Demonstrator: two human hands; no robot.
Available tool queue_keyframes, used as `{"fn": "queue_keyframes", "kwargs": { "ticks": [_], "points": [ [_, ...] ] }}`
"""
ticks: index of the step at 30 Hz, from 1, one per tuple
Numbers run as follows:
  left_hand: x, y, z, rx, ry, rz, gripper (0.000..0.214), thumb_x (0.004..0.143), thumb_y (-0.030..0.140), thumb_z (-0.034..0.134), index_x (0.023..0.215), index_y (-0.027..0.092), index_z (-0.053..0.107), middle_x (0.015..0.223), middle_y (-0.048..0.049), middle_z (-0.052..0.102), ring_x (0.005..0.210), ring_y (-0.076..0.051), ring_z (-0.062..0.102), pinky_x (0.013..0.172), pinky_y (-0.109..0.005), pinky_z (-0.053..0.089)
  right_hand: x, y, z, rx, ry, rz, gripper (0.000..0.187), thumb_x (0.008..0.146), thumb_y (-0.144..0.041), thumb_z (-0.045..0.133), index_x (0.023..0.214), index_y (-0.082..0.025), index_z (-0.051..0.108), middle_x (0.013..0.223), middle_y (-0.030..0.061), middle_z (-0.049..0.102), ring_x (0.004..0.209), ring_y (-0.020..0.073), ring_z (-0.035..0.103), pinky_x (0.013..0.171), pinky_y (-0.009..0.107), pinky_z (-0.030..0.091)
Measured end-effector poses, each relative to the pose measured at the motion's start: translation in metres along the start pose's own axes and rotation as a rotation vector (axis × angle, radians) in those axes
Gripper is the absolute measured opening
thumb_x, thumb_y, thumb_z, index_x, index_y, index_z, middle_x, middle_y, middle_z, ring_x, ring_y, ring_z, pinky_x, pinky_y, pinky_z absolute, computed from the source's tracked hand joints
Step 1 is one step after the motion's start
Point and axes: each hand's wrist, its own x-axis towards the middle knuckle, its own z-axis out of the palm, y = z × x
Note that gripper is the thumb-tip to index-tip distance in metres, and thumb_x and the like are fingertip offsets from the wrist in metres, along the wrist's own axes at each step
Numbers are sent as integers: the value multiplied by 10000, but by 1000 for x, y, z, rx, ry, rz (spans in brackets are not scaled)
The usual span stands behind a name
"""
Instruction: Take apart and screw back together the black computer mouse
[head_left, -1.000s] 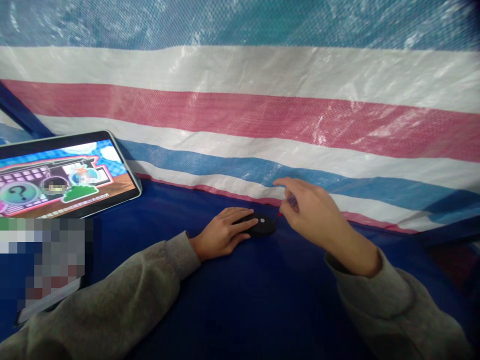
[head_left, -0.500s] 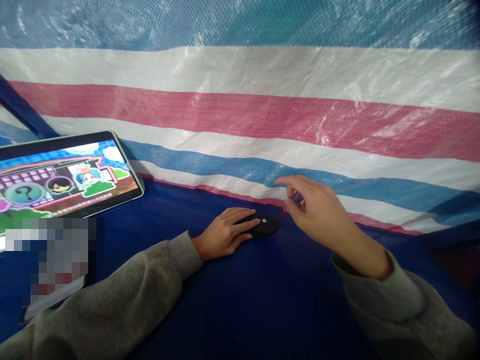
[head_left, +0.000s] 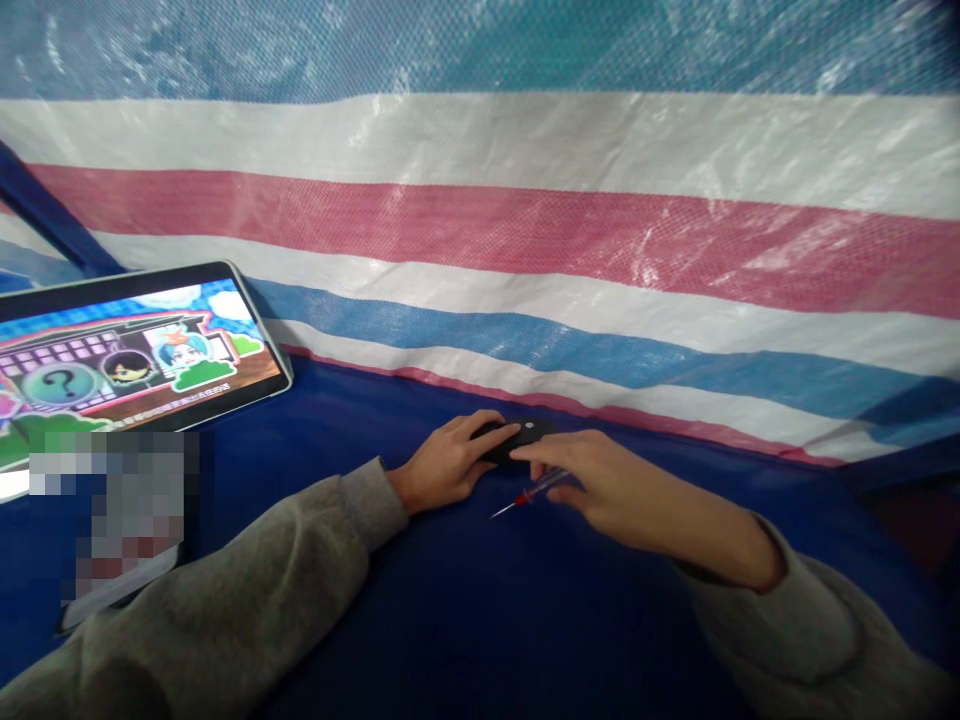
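Resting on the blue surface is a black computer mouse (head_left: 535, 428) with a small pale round spot on it. My left hand (head_left: 444, 466) grips its left end, fingers over the top and thumb along the near side. In my right hand (head_left: 609, 488) is a small screwdriver (head_left: 528, 495) with a see-through handle and a red collar, pinched between the fingers. Its thin metal shaft points left and down, just in front of the mouse. The right fingers lie close to the mouse's right end and hide part of it; whether they touch it I cannot tell.
A tablet (head_left: 142, 350) with a bright cartoon picture leans at the left. Nearer me lies a blurred-out flat object (head_left: 131, 530) beside my left sleeve. A striped plastic sheet (head_left: 480, 230) rises behind the blue tabletop (head_left: 480, 620).
My right hand has come down and to the left, from above the sheet's lower edge to beside the mouse. The screwdriver's shaft now shows. My left hand keeps its hold on the mouse.
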Motion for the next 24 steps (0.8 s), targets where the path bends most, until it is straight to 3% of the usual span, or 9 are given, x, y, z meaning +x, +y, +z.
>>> {"fn": "queue_keyframes", "kwargs": {
  "ticks": [4, 11, 13, 15, 18, 21, 24],
  "points": [
    [1, 1, -1, -47, 37, -8, 469, 953, 206, 496, 1411, 253, 405, 1349, -90, 509, 1195, -235, 543, 1023, -418, 474, -3, 0, 25, -26, -28, -40, 502, 758, -28, 548, 1216, -220, 626, 1141, 73, 682, 1038, 217, 631, 917, 339, 463],
    [2, 1, -5, -165, 78, -80, 374, 978, 268, 472, 1348, 227, 436, 1275, -76, 589, 1141, -217, 582, 1005, -389, 474, -10, -3, 62, -220, 103, -8, 451, 755, 2, 481, 1112, -217, 650, 1029, 83, 672, 958, 233, 624, 874, 417, 488],
    [2, 1, -5, -174, 87, -101, 340, 982, 288, 467, 1315, 220, 455, 1269, -71, 595, 1146, -216, 580, 1016, -383, 462, -11, -6, 67, -223, 183, -23, 377, 787, -47, 504, 1093, -209, 654, 1021, 88, 666, 946, 240, 612, 863, 433, 487],
    [3, 0, -6, -195, 91, -113, 308, 984, 302, 464, 1279, 213, 478, 1246, -63, 607, 1139, -210, 584, 1016, -366, 457, -11, -7, 71, -215, 346, -40, 324, 838, -120, 514, 1128, -190, 641, 1090, 112, 644, 1026, 255, 582, 901, 449, 471],
    [4, -2, -7, -247, 95, -130, 295, 984, 328, 469, 1254, 210, 492, 1215, -51, 616, 1120, -200, 588, 1009, -349, 452, -9, 0, 81, -267, 582, -38, 403, 876, -179, 506, 1273, -148, 566, 1306, 174, 532, 1242, 303, 462, 1020, 505, 397],
    [5, -3, -8, -287, 94, -152, 304, 992, 358, 451, 1253, 210, 497, 1223, -53, 606, 1130, -197, 569, 1016, -354, 440, -5, 12, 93, -305, 602, 11, 542, 896, -253, 512, 1415, -122, 424, 1452, 203, 393, 1352, 330, 348, 1065, 529, 360],
    [6, -5, -7, -268, 70, -165, 324, 1007, 377, 398, 1252, 199, 515, 1204, -60, 607, 1122, -201, 555, 1023, -373, 431, -1, 20, 101, -273, 580, 62, 592, 921, -300, 491, 1469, -136, 337, 1473, 194, 374, 1354, 314, 358, 1076, 521, 358]
  ]
}}
